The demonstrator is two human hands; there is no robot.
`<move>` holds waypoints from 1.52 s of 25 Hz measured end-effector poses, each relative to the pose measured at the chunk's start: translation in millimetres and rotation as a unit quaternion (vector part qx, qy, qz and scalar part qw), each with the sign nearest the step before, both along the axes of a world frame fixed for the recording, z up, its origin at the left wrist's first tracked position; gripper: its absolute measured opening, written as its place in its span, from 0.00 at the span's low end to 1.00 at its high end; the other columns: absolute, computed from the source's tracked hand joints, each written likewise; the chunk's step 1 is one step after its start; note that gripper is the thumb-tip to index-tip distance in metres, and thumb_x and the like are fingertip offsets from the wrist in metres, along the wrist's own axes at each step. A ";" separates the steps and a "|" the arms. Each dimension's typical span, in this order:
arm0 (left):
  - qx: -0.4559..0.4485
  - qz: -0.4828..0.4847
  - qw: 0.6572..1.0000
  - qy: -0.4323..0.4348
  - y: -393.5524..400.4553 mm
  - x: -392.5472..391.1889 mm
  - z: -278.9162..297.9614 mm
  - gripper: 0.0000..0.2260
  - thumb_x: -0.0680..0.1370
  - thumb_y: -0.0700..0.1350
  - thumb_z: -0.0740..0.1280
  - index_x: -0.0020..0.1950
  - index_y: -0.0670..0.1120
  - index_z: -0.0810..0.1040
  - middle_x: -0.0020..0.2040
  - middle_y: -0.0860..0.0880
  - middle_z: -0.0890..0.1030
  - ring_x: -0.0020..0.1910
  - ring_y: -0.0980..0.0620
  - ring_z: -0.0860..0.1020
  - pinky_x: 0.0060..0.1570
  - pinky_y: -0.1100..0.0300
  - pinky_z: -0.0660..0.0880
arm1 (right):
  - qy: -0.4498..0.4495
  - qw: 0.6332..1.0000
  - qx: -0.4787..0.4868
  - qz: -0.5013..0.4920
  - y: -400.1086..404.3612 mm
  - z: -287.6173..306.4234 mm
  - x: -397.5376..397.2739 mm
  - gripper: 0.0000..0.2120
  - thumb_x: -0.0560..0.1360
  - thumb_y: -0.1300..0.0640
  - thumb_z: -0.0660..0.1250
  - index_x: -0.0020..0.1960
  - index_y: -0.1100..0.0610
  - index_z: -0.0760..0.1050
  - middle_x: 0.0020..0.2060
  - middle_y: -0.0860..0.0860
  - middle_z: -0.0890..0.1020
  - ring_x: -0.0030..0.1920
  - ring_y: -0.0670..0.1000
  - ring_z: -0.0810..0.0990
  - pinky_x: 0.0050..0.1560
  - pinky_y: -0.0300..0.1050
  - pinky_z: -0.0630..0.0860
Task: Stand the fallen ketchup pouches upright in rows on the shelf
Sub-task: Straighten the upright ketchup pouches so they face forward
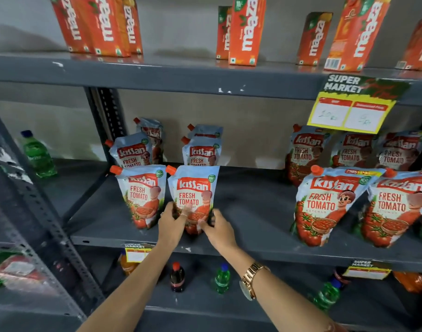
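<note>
Grey steel shelving fills the view, with a middle shelf (253, 200) carrying the ketchup pouches. At the shelf's 9 o'clock side, two rows of pouches stand upright, running front to back. The front pouch of the right row (194, 188) is upright near the shelf's front edge, orange cap at its 11 o'clock corner. The left hand (172, 221) grips its lower left edge, fingers curled onto the printed face. The right hand (217, 227) grips its lower right edge, thumb on the front; a gold watch (250, 279) sits on that wrist. Just beside it at 9 o'clock stands the front pouch of the left row (141, 195), untouched. Behind each front pouch, two more pouches stand in line.

At the shelf's 3 o'clock side, a second group of pouches (325, 204) stands leaning slightly, in two ranks. A yellow price card (349, 111) hangs from the upper shelf edge above them.

Mango drink cartons (247, 29) occupy the upper shelf. Small soft-drink bottles (222, 279) stand on the lower shelf.
</note>
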State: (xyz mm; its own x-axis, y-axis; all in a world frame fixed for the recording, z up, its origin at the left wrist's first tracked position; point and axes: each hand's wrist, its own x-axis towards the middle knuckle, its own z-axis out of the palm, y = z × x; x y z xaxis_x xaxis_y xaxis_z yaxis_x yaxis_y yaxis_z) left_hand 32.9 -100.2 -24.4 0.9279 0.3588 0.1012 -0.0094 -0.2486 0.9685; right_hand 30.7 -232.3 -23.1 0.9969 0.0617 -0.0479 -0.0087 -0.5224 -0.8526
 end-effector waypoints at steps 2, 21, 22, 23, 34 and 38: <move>-0.013 -0.007 1.000 -0.003 4.9 -2.4 -1.2 0.09 0.75 0.49 0.66 0.52 0.47 0.72 0.50 0.50 0.79 0.50 0.50 0.76 0.49 0.57 0.70 | -0.002 1.000 0.000 -0.003 4.8 -2.9 -1.2 0.13 0.74 0.48 0.66 0.55 0.52 0.71 0.53 0.52 0.81 0.55 0.53 0.78 0.51 0.46 0.75; 0.014 0.206 0.977 -0.042 85.0 -10.8 10.1 0.12 0.73 0.45 0.69 0.53 0.44 0.73 0.53 0.43 0.78 0.47 0.50 0.75 0.42 0.64 0.72 | -0.134 0.989 0.026 0.054 82.9 -2.6 -28.2 0.16 0.75 0.63 0.62 0.63 0.56 0.71 0.53 0.53 0.81 0.53 0.50 0.79 0.56 0.44 0.76; 0.010 0.200 0.979 -0.035 90.1 -10.1 9.4 0.15 0.72 0.46 0.70 0.56 0.43 0.72 0.55 0.42 0.77 0.50 0.49 0.76 0.46 0.60 0.74 | -0.096 0.993 0.021 0.067 89.0 -3.9 -24.4 0.20 0.76 0.62 0.61 0.68 0.55 0.67 0.59 0.52 0.79 0.57 0.50 0.78 0.59 0.45 0.74; 0.000 0.189 0.982 -0.023 94.1 -9.6 8.1 0.19 0.72 0.46 0.71 0.59 0.43 0.71 0.58 0.41 0.77 0.53 0.47 0.76 0.51 0.56 0.75 | -0.058 0.995 0.022 0.076 94.7 -5.3 -20.3 0.24 0.76 0.62 0.61 0.71 0.55 0.62 0.64 0.52 0.75 0.60 0.50 0.76 0.63 0.45 0.72; -0.031 0.111 0.992 0.043 135.3 -5.4 3.4 0.18 0.74 0.44 0.68 0.61 0.41 0.72 0.60 0.41 0.79 0.59 0.44 0.76 0.57 0.53 0.72 | 0.046 0.993 0.066 0.090 141.9 -16.4 10.3 0.38 0.72 0.68 0.65 0.75 0.51 0.51 0.71 0.56 0.68 0.68 0.52 0.70 0.63 0.43 0.70; -0.027 0.119 0.991 0.045 159.6 -4.0 5.3 0.18 0.74 0.43 0.68 0.62 0.40 0.72 0.61 0.40 0.78 0.60 0.43 0.76 0.59 0.51 0.72 | 0.065 0.988 0.051 0.129 158.3 -14.3 16.0 0.38 0.72 0.68 0.65 0.75 0.51 0.51 0.73 0.54 0.65 0.70 0.51 0.67 0.60 0.40 0.68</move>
